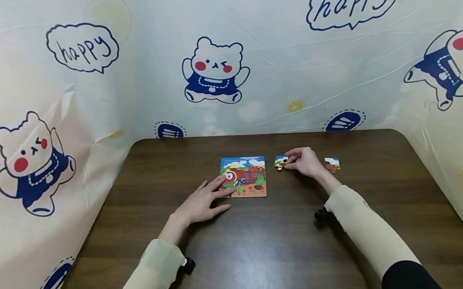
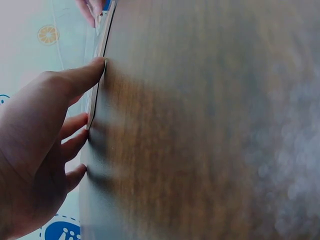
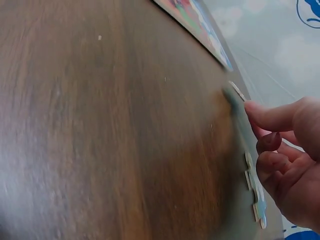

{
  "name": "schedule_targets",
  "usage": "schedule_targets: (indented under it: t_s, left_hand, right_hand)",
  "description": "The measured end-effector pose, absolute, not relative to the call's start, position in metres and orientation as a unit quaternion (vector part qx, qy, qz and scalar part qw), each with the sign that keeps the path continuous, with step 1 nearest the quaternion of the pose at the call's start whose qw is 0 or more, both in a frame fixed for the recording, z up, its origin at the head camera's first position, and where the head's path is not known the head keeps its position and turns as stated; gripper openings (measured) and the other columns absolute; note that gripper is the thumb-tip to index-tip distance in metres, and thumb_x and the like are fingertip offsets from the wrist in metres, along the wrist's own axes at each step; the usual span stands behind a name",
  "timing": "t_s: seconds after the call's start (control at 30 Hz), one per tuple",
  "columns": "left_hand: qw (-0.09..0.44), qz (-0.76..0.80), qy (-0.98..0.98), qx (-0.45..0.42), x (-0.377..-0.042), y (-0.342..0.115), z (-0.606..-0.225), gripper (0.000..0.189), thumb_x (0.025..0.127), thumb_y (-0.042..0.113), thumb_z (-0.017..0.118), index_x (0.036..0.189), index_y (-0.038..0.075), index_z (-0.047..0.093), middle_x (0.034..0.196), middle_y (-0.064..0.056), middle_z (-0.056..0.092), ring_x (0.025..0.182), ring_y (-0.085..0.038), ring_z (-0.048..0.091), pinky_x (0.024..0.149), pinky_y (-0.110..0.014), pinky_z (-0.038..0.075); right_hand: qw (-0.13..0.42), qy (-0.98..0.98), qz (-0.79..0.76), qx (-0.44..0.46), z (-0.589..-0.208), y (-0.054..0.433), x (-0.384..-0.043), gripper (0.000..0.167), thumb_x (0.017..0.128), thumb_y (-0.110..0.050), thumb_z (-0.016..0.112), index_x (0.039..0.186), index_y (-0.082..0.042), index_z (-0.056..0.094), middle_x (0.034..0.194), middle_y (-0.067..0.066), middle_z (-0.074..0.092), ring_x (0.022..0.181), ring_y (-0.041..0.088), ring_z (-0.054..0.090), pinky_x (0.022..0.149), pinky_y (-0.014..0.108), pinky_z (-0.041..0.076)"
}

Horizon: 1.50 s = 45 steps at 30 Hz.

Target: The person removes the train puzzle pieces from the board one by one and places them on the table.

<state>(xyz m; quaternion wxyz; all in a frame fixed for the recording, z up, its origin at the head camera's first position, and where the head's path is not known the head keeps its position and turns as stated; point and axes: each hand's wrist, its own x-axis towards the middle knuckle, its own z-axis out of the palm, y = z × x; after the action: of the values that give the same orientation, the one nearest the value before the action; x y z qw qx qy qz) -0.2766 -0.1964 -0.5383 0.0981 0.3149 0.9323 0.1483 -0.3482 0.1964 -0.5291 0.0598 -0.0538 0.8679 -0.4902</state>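
A colourful jigsaw board [image 1: 244,162] lies on the table, printed with blue sky, clouds, a red train-like picture and sandy ground. My left hand [image 1: 200,204] rests at its left side with fingers stretched over the picture. In the left wrist view, the thumb [image 2: 85,80] touches the board's edge. To the right of the board, my right hand [image 1: 306,162] pinches a small puzzle piece [image 1: 279,162] with sky and green on it between thumb and fingers. The right wrist view shows that piece [image 3: 238,91] edge-on at the fingertips, close over the table.
Another puzzle piece [image 1: 332,163], with sky and red on it, lies right of my right hand. The brown wooden table [image 1: 250,258] has rounded far corners. Behind and beside it hangs a pale curtain [image 1: 152,67] with cartoon bears.
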Motion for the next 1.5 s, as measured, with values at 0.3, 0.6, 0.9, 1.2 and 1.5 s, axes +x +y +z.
schedule_targets:
  t_s: [0.3,0.6,0.9,1.2,1.5]
  left_hand:
    - [0.100,0.148,0.932,0.315,-0.276,-0.195,-0.538,0.059,0.110,0.051,0.064,0.165,0.038,0.050,0.183,-0.010,0.028,0.172,-0.033,0.025,0.139,-0.064,0.017]
    - [0.100,0.146,0.932,0.316,-0.277,-0.195,-0.538,0.059,0.110,0.052,0.064,0.166,0.038,0.050,0.183,-0.010,0.028,0.172,-0.033,0.026,0.139,-0.064,0.018]
    - [0.103,0.146,0.931,0.317,-0.277,-0.195,-0.537,0.060,0.110,0.050,0.064,0.166,0.038,0.049,0.184,-0.010,0.026,0.172,-0.033,0.025,0.139,-0.065,0.018]
    - [0.103,0.147,0.932,0.316,-0.276,-0.196,-0.535,0.060,0.110,0.050,0.064,0.166,0.037,0.049,0.184,-0.012,0.027,0.172,-0.034,0.023,0.139,-0.065,0.018]
    - [0.080,0.121,0.940,0.309,-0.276,-0.185,-0.526,0.058,0.108,0.052,0.067,0.162,0.033,0.057,0.177,-0.017,0.040,0.165,-0.039,0.039,0.135,-0.071,0.022]
  right_hand:
    - [0.071,0.897,-0.427,-0.090,-0.529,0.205,-0.349,0.038,0.096,0.001,0.082,0.132,0.009,0.074,0.104,0.022,0.079,0.084,0.020,0.069,0.079,0.024,0.051]
    - [0.073,0.920,-0.365,-0.122,-0.525,0.202,-0.347,0.039,0.099,-0.003,0.080,0.136,0.008,0.072,0.106,0.019,0.077,0.086,0.022,0.068,0.089,0.041,0.057]
    - [0.068,0.930,-0.335,-0.137,-0.531,0.203,-0.348,0.041,0.100,-0.006,0.079,0.138,0.007,0.072,0.105,0.017,0.071,0.093,0.027,0.063,0.093,0.045,0.054]
    - [0.048,0.913,-0.383,-0.133,-0.526,0.193,-0.342,0.043,0.099,-0.005,0.080,0.140,0.004,0.071,0.108,0.019,0.070,0.084,0.023,0.059,0.080,0.035,0.050]
    - [0.051,0.899,-0.407,-0.156,-0.525,0.162,-0.330,0.048,0.100,-0.010,0.081,0.145,0.000,0.069,0.123,0.020,0.071,0.080,0.023,0.058,0.072,0.031,0.047]
